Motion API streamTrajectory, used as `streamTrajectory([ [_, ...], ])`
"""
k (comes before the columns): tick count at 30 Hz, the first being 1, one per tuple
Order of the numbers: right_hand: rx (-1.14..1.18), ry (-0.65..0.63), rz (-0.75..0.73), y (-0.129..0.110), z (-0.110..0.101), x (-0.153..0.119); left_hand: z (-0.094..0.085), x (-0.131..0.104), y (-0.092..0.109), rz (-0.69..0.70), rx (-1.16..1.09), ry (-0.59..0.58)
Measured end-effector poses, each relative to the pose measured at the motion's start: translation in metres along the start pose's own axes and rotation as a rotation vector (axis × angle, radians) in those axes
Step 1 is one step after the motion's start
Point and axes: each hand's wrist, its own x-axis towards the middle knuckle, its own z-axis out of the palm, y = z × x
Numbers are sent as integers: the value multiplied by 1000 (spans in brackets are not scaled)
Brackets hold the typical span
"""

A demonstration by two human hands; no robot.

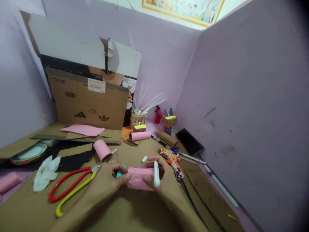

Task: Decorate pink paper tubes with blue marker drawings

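Both hands work close together over the cardboard-covered bench (116,211), with a pink piece (138,183) held between them, raised a little in front of the body. The left hand (111,174) is mostly closed: its thumb presses the left end of the pink piece, and its fingers are curled in around a small teal object (119,174) — mostly covered, so I cannot tell what it is. The right hand (165,177) is partly closed around the other end, thumb laid along the near face, index finger reaching over the top; it also holds a white pen (156,174), which stands nearly upright across the right end of the pink piece. A small white cap (144,159) lies on the bench just beyond the hands.

Near the left hand are scissors (80,182) with one red and one yellow handle, their blades pointing towards a pink tube (102,150). A crumpled white tissue (46,174) lies farther left. Near the right hand — on its far side — is a dotted, many-coloured tool (172,160), with a black cable (193,201) running towards the near edge.
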Motion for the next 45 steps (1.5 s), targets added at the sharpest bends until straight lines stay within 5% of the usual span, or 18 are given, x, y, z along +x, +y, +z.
streamTrajectory([
  [6, 201, 175, -3, 6, 2, 3, 14, -3, -8, -74, -164, -102],
  [10, 208, 211, -5, 2, -5, 2, 0, -8, -1, 3, 22, 81],
  [13, 98, 179, -27, -4, -4, 0, -6, -16, 8, 134, 132, 206],
  [16, 41, 96, -8, -6, 3, -3, 7, -26, 14, 318, 293, 107],
  [19, 120, 36, 1, -5, 8, -5, 24, -32, 17, 250, 291, 62],
  [24, 454, -118, -27, -7, 5, -6, 20, -27, 23, 200, 13, -4],
  [31, 492, -308, 62, -15, 4, -9, 27, -22, 9, 212, -653, -203],
  [35, 513, -346, 43, -9, 0, -7, 27, -18, 2, 114, -784, -264],
  [38, 520, -295, 58, -5, 1, -4, 20, -18, 3, 128, -698, -287],
  [42, 512, -91, 41, -4, 5, -3, 16, -24, 13, 263, -403, -120],
  [45, 437, 41, 31, -2, 12, -5, 23, -30, 21, 201, -253, -59],
])
